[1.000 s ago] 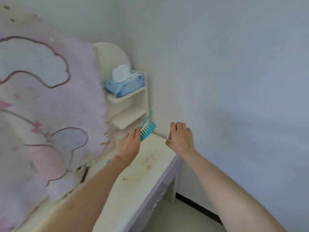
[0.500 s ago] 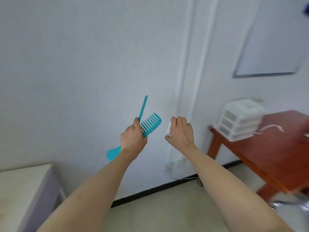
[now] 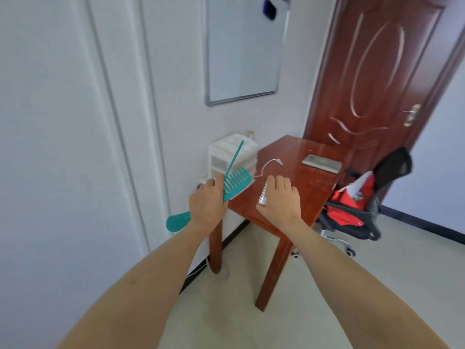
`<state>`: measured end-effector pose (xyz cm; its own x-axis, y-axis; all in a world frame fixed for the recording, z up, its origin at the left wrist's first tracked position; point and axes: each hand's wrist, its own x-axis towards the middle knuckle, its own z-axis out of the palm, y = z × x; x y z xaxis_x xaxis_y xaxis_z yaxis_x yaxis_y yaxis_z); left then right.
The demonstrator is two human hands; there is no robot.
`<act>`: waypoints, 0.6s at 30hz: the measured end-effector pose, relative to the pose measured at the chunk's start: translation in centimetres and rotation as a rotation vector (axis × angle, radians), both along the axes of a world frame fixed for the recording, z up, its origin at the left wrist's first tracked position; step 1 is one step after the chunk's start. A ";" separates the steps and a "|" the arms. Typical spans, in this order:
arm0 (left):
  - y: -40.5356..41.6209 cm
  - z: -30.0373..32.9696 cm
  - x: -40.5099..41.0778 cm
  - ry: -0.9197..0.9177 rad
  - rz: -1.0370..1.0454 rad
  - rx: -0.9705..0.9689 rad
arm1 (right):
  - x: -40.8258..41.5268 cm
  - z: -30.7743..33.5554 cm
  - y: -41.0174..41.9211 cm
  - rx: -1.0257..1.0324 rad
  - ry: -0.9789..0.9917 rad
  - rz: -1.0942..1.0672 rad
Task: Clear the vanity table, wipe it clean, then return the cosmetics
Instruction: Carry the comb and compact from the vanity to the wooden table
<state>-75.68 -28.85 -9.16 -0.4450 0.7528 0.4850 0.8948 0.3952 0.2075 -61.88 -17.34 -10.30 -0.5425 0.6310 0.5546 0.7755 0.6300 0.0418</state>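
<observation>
Left hand (image 3: pixel 207 207): fingers curled round two teal pieces at once, a wide-tooth comb (image 3: pixel 236 183) and a thin tail comb (image 3: pixel 235 157). The wide comb's long axis runs from its rounded handle end, low and left below the wrist, up and right to the teeth; the thin one slants steeper, tip up-right.

Right hand (image 3: pixel 279 201): fingers bent over a small clear, shiny item (image 3: pixel 263 197), pinched along its left edge. What it is, cannot tell.

Both hands level, side by side, near each other but apart. Outward from the fingertips: the red-brown wooden table (image 3: pixel 297 157) lies ahead and below; its near corner sits under the hands. A white drawer box (image 3: pixel 232 153) stands at its back left against the wall, just past the comb tips; a white cable (image 3: pixel 269 165) and a flat grey device (image 3: pixel 322 163) lie further right.

Judgement: clearing stage; the set-down spot is the bare tabletop ahead. Right hand is nearer to it.
</observation>
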 end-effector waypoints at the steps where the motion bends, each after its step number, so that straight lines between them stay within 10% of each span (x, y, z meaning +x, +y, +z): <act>1: 2.1 0.2 0.0 0.001 -0.023 0.001 | 0.4 0.0 1.6 -0.022 -0.004 -0.039; 18: 29.0 -4.9 -1.9 -0.036 -0.380 -0.086 | 1.5 -4.7 20.4 -0.235 0.022 -0.495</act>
